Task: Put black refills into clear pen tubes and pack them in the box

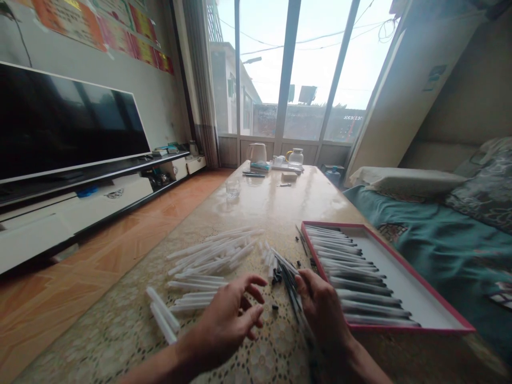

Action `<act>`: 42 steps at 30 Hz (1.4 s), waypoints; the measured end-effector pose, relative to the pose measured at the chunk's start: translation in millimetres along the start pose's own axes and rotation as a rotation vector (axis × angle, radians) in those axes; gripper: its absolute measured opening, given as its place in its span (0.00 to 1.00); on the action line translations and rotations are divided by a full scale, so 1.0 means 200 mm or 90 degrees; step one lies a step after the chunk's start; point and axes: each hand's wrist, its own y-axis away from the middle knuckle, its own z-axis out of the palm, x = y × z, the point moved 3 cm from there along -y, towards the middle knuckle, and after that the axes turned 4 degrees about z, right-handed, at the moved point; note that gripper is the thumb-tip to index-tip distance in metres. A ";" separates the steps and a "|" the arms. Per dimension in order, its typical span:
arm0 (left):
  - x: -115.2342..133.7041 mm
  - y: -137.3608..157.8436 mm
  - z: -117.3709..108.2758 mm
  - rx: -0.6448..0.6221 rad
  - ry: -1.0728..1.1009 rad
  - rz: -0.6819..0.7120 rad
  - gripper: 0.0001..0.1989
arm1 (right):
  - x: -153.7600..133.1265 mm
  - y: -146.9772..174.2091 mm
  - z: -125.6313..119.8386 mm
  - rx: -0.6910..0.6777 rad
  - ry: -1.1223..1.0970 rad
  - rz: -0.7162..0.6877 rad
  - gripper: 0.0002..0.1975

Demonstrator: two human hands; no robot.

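Note:
My left hand (236, 309) hovers over the table with its fingers curved and apart, holding nothing. White translucent pen barrels (216, 253) lie in a loose pile beyond it, and a few more are at its left. My right hand (322, 298) is closed beside a bundle of thin black sticks (290, 280), perhaps pen refills. Whatever its fingers pinch is hidden. Small black caps (276, 276) lie between the hands. Right of my right hand, a shallow box (424, 277) with a pink-red rim holds a row of pens (360, 277) with clear and dark parts.
The long table (276, 208) has a patterned top. A drinking glass (232, 189), a kettle (257, 153) and a glass pitcher (295, 157) stand towards its far end. A sofa (372, 205) runs along the right; a television (72, 122) is at the left.

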 end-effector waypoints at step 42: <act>-0.33 -0.04 -0.06 0.163 0.313 -0.082 0.16 | -0.18 0.07 -0.05 -0.115 0.141 -0.180 0.06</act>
